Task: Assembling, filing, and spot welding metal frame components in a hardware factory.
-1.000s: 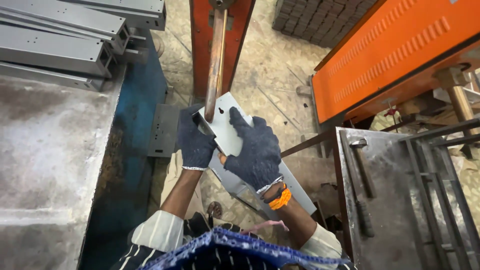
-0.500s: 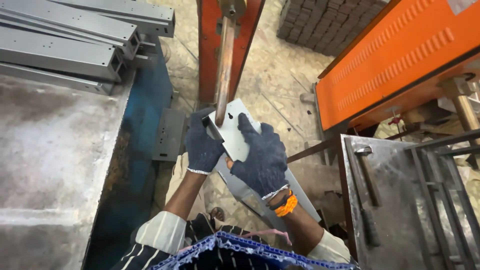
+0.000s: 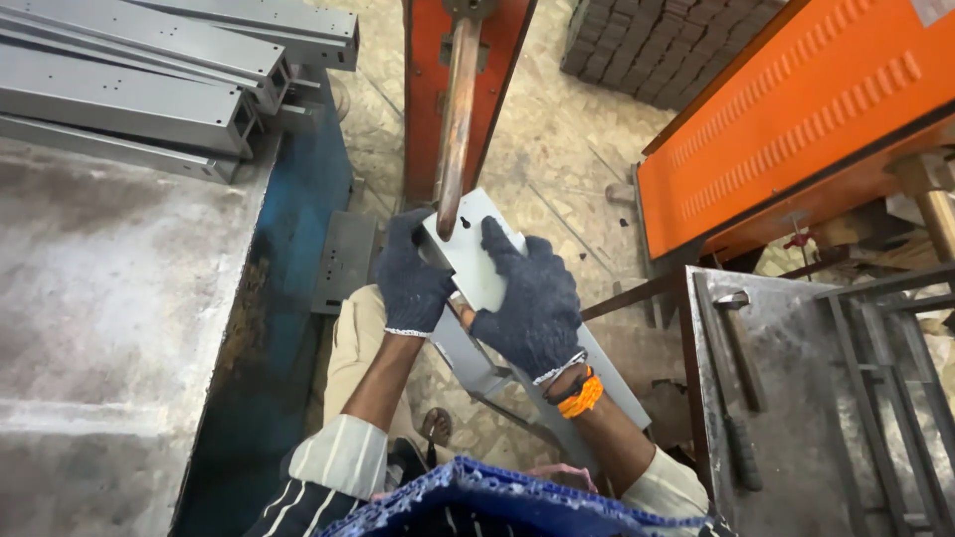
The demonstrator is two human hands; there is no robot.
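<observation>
1. A long grey sheet-metal channel (image 3: pixel 468 261) was held in both hands and pointed upward, away from the body, with its far end just under the tip of a copper-coloured rod (image 3: pixel 457 119) that hung from an orange machine frame (image 3: pixel 423 89).
2. The left hand (image 3: pixel 410 283), in a dark knitted glove, was clamped around the channel's left edge; the right hand (image 3: pixel 530 298), gloved alike and with an orange band at the wrist, was pressed flat on the upper face with fingers spread and wrapped over the right edge.
3. The rod tip appeared to be touching or just above the channel near a small dark hole; which of the two could not be told.
4. A slip was judged possible: the plate was gripped only near its far end, so the long lower part could swing and pull the end off the rod.
5. The fingertips were judged to be at risk, being close beside the rod tip and on raw sheet edges.
6. Room was narrow: a blue-sided steel table (image 3: pixel 109 318) stood close on the left, stacked with grey rectangular tubes (image 3: pixel 149 94), and a grey metal bench (image 3: pixel 796 398) bearing a hammer (image 3: pixel 741 343) stood near on the right.
7. Open floor was seen only ahead, beside an orange louvred cover (image 3: pixel 796 119).
</observation>
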